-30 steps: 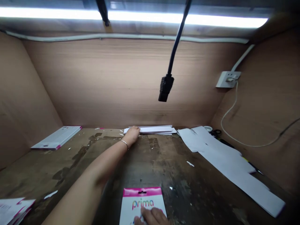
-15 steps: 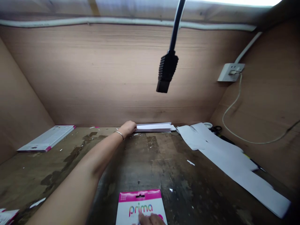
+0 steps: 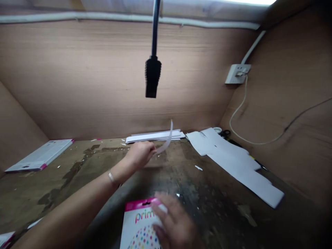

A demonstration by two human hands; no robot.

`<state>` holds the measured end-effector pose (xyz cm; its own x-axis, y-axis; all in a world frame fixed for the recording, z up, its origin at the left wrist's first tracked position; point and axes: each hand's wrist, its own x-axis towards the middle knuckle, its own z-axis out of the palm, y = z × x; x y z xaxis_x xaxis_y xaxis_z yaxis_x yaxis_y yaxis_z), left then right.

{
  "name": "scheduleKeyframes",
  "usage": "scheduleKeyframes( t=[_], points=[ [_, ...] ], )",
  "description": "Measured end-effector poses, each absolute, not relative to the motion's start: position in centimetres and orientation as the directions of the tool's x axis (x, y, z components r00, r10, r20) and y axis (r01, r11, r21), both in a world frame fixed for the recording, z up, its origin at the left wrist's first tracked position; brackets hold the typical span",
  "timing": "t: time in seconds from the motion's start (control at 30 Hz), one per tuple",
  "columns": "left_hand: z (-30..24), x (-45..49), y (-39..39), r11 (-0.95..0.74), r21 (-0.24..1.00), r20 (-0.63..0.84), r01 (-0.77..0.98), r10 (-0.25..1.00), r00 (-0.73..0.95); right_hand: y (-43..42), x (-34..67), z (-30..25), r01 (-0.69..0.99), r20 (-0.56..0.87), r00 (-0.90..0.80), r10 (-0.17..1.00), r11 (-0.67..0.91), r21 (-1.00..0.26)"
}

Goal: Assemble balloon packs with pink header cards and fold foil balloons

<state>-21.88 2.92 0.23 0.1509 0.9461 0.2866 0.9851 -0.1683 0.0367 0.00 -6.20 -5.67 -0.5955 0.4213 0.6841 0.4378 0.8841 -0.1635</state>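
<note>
My left hand (image 3: 141, 154) pinches the end of a thin white paper strip (image 3: 168, 139), which curves up to the right above the table. Behind it, a stack of white paper strips (image 3: 153, 136) lies against the back wall. My right hand (image 3: 178, 223), blurred, rests over the right side of a flat "prima" packet (image 3: 140, 228) with a pink top band, a hang hole and coloured dots. Its fingers are spread across the packet's front.
White paper sheets (image 3: 233, 162) spread along the right side, with scissors (image 3: 226, 132) and a tape roll (image 3: 217, 130) behind. Flat packets (image 3: 41, 155) are stacked at left. A black plug (image 3: 153, 77) hangs in the middle; a wall socket (image 3: 238, 73) has a cable.
My left hand has come back from the strip stack with one strip. My right hand has moved further up over the packet. The view has shifted right.
</note>
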Motion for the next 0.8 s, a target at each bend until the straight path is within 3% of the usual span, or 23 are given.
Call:
scheduleKeyframes(
  t=[0.1, 0.2, 0.27, 0.33, 0.4, 0.47, 0.53, 0.6, 0.7, 0.8],
  points=[
    [0.0, -18.2, -4.0, -0.403, -0.028, 0.247, 0.915, 0.884, 0.397, -4.2, 2.6, -1.6, 0.513, 0.675, -0.591, 0.442, 0.852, -0.108],
    [0.0, -16.6, -9.0, -0.54, -0.044, 0.268, 0.84, 0.804, 0.531, -2.8, 4.4, 0.7, 0.404, 0.507, -0.747, 0.43, 0.899, -0.167],
    [0.0, -16.8, -10.9, -0.488, 0.128, 0.313, 0.864, 0.846, 0.431, -2.7, 5.1, 1.2, 0.333, 0.38, -0.82, 0.428, 0.897, -0.292],
    [-0.2, -17.6, -12.1, -0.349, 0.422, 0.266, 0.837, 0.93, 0.254, -2.8, 5.6, 1.1, 0.37, 0.29, -0.814, 0.503, 0.834, -0.409],
    [-0.6, -18.4, -13.1, -0.135, 0.715, 0.092, 0.686, 0.991, 0.098, -3.0, 6.0, 0.8, 0.438, 0.238, -0.77, 0.592, 0.761, -0.478],
    [-1.1, -18.7, -14.1, 0.074, 0.888, -0.09, 0.454, 0.996, 0.015, -3.1, 6.2, 0.4, 0.47, 0.2, -0.755, 0.624, 0.728, -0.499],
    [-1.6, -18.4, -14.9, 0.195, 0.942, -0.192, 0.273, 0.981, -0.039, -3.0, 6.4, 0.3, 0.495, 0.133, -0.766, 0.628, 0.71, -0.5],
    [-1.9, -17.8, -15.4, 0.236, 0.95, -0.226, 0.204, 0.971, -0.075, -2.9, 6.5, 0.6, 0.518, 0.018, -0.784, 0.62, 0.67, -0.532],
    [-1.9, -17.2, -15.5, 0.232, 0.946, -0.222, 0.225, 0.973, -0.07, -2.9, 6.4, 1.8, 0.496, -0.16, -0.836, 0.525, 0.599, -0.629],
    [-1.7, -17.1, -15.6, 0.126, 0.93, -0.119, 0.345, 0.992, -0.041, -3.2, 5.9, 2.9, 0.455, -0.253, -0.888, 0.384, 0.666, -0.591]
  ],
)
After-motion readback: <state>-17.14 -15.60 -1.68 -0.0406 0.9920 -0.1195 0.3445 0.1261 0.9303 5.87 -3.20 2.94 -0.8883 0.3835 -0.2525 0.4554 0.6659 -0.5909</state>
